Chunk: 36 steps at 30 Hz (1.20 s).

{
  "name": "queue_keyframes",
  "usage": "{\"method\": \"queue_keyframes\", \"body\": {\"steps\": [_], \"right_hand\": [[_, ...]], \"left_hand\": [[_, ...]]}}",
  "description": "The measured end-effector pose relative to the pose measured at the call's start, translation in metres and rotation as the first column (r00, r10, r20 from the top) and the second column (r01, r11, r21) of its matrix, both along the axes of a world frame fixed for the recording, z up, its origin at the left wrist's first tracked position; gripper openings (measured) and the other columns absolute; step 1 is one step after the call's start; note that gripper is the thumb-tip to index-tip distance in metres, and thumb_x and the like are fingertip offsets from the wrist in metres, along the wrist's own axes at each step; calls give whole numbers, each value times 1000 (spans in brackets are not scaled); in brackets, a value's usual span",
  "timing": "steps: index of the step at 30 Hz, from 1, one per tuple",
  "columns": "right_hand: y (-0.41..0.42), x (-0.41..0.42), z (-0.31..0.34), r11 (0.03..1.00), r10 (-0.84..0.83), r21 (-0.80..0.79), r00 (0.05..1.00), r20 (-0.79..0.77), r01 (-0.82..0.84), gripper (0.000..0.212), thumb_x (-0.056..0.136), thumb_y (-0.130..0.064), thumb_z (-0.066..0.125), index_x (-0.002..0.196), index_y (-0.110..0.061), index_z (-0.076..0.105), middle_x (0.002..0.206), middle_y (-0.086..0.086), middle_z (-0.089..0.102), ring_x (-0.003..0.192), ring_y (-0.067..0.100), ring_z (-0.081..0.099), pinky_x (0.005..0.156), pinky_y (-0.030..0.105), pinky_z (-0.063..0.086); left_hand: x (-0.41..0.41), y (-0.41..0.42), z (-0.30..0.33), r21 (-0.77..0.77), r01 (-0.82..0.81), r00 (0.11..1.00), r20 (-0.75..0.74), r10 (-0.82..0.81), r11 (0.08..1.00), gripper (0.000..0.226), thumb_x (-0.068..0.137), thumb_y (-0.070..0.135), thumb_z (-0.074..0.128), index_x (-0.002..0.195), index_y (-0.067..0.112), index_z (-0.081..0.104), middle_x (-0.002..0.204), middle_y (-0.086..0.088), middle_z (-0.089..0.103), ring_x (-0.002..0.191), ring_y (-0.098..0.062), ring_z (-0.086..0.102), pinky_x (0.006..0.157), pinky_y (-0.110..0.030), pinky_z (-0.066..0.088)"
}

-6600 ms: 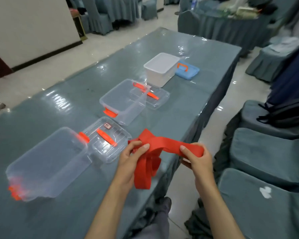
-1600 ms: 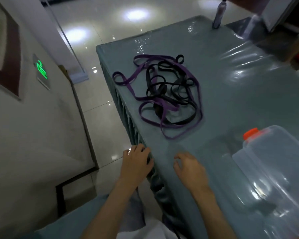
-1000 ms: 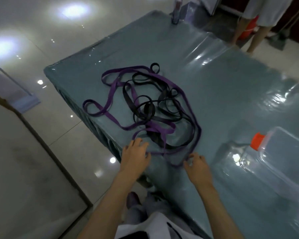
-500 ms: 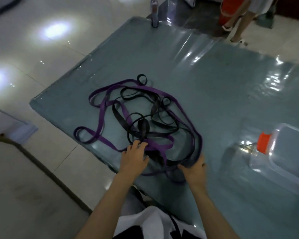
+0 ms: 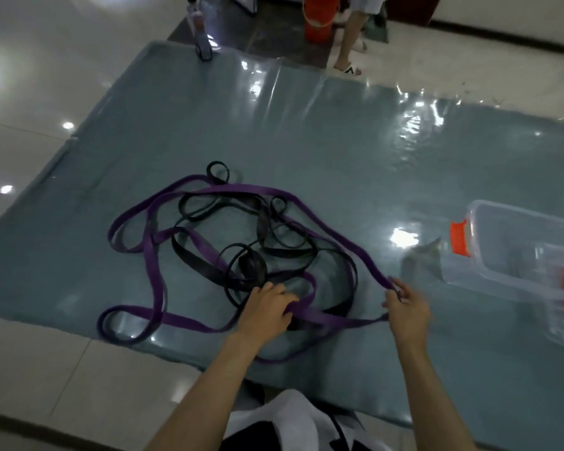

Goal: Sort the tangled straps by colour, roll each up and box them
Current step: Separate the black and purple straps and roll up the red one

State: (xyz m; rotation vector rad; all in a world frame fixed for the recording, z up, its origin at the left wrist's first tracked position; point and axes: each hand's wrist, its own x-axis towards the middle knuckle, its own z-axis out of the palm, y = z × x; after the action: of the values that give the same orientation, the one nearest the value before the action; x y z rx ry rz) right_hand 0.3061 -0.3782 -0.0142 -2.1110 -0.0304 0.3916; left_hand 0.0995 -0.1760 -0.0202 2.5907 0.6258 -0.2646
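My right hand (image 5: 407, 312) pinches the purple strap (image 5: 241, 192) between its fingers (image 5: 398, 288) at lower right of centre. My left hand (image 5: 267, 309) curls its fingers around another run of that strap just left of it. The purple strap loops across the table (image 5: 306, 125), tangled with the black strap (image 5: 209, 268) in mid-frame. At the right edge sits a clear box (image 5: 515, 255) with orange clips.

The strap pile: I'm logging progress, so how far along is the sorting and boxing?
Early. Nothing in view looks finished: the purple strap and black strap lie tangled on the table. In hand: left hand and right hand both grip purple strap. Left: separating, rolling, boxing. The clear box shows no rolled strap.
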Motion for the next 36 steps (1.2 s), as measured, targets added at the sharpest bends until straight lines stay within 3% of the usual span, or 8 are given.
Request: {"method": "queue_keyframes", "body": {"steps": [5, 10, 14, 20, 24, 31, 33, 36], "right_hand": [[23, -7, 38, 932, -171, 314, 983, -63, 182, 33, 103, -7, 58, 136, -11, 65, 109, 6, 78, 55, 19, 73, 52, 29, 60], [59, -23, 65, 859, -185, 483, 983, -15, 170, 40, 98, -2, 66, 137, -13, 66, 134, 9, 70, 89, 23, 80, 88, 36, 62], [89, -44, 87, 850, -147, 515, 989, 28, 112, 47, 87, -13, 84, 127, -33, 73, 131, -12, 71, 98, 7, 74, 62, 23, 56], [116, -54, 97, 822, 24, 566, 997, 67, -58, 52, 93, -14, 80, 139, -35, 66, 132, -20, 69, 96, 10, 76, 81, 36, 65], [133, -56, 90, 813, 120, 567, 991, 59, -132, 47, 96, -12, 77, 137, -34, 68, 123, -16, 75, 99, 15, 78, 84, 43, 66], [161, -57, 75, 759, 183, 640, 983, -33, -120, 44, 96, -15, 73, 131, -40, 68, 132, -2, 67, 111, 24, 70, 88, 39, 62], [167, -58, 73, 770, 256, 612, 966, -40, -179, 43, 95, -17, 74, 132, -39, 68, 133, 2, 70, 119, 26, 68, 99, 43, 59], [178, -72, 78, 717, 470, 575, 882, 17, -393, 34, 93, -32, 76, 127, -35, 74, 122, 7, 75, 113, 23, 71, 96, 37, 59]], "left_hand": [[-23, 25, 6, -124, 72, 994, 90, -61, 990, 35, 96, 54, 60, 113, 24, 67, 118, 8, 58, 121, -15, 46, 105, -37, 38], [-54, 41, 16, -320, 69, 997, 52, -55, 945, 34, 90, 47, 74, 98, 35, 43, 99, 4, 56, 93, -17, 55, 81, -38, 52], [-75, 57, 21, -479, -5, 986, 142, 83, 878, 25, 94, 39, 73, 90, 31, 49, 83, 4, 63, 76, -12, 61, 69, -32, 51], [-102, 88, 23, -698, -182, 982, -158, 99, 693, 7, 96, 29, 72, 93, 25, 68, 85, 4, 69, 66, -4, 62, 64, -18, 50], [-123, 105, 24, -596, -276, 959, -222, 176, 754, 17, 98, 26, 68, 83, 29, 62, 85, 9, 65, 80, -9, 60, 67, -22, 45], [-148, 133, 41, -374, -515, 817, 58, 574, 771, 20, 95, 28, 74, 80, 35, 62, 73, 11, 63, 69, -6, 61, 63, -29, 44], [-148, 132, 51, -422, -531, 737, 197, 646, 735, 12, 97, 28, 74, 100, 40, 74, 87, 10, 73, 81, -5, 67, 73, -31, 52], [-143, 128, 74, -472, -486, 667, 344, 661, 736, 32, 95, 31, 77, 122, 48, 72, 107, 11, 74, 98, -4, 68, 90, -23, 53]]}}
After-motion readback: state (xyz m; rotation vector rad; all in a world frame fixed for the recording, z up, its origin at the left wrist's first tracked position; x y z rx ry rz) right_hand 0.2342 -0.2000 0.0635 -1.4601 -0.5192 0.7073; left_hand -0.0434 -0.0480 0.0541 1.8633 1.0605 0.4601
